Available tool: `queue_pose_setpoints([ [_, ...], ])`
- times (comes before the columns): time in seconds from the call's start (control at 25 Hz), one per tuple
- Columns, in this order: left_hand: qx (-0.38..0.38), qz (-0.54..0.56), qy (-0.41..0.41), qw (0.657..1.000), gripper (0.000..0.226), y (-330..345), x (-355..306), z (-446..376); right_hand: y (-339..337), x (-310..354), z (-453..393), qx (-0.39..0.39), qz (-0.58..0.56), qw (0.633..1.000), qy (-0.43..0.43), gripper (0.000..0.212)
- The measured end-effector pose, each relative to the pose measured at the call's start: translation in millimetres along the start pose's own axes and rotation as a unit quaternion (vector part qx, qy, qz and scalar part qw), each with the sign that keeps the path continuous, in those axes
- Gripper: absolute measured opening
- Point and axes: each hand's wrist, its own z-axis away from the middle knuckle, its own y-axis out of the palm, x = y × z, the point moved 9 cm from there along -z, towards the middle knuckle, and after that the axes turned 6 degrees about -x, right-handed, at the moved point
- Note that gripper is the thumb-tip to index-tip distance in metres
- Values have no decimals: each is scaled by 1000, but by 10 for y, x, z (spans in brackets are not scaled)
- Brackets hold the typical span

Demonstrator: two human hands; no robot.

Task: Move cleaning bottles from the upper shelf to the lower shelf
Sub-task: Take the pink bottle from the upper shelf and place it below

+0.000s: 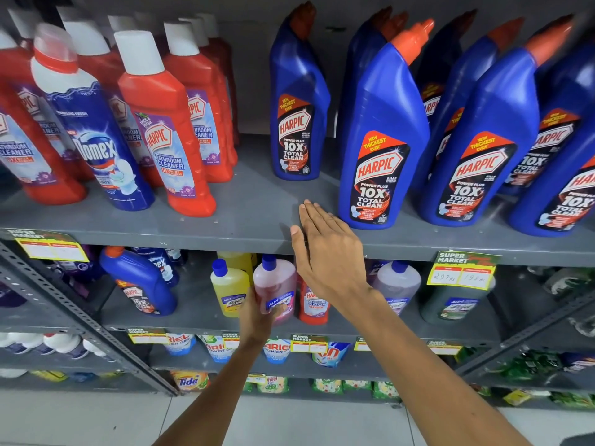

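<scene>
Blue Harpic bottles (381,136) with orange caps stand on the right of the grey upper shelf (251,220). Red Harpic bathroom cleaner bottles (170,130) and a Domex bottle (93,133) stand on its left. My right hand (328,252) is flat and open at the shelf's front edge, just left of the nearest blue bottle, holding nothing. On the lower shelf (199,321) my left hand (257,320) grips a pink bottle (275,284) with a blue cap, standing upright between a yellow bottle (228,286) and a red bottle (312,305).
A blue Harpic bottle (141,281) stands tilted at the lower shelf's left. Pale purple (397,284) and dark green (457,304) bottles stand at its right. Yellow price tags (462,275) hang on the shelf edges. Detergent pouches (277,349) fill the shelves below. A slotted metal upright (80,317) crosses at left.
</scene>
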Motion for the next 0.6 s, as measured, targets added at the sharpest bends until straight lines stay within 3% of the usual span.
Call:
queue_pose_setpoints([
  [0.16, 14, -37, 0, 999, 51, -66, 176, 199, -21, 8, 5, -10, 1, 1000, -1, 53],
  [0.36, 32, -43, -72, 996, 69, -307, 824, 699, 3, 10, 12, -10, 2, 1000, -1, 54],
  [0.6, -23, -55, -128, 990, 55, -870, 1216, 988, 2, 38, 12, -7, 1, 1000, -4, 56],
])
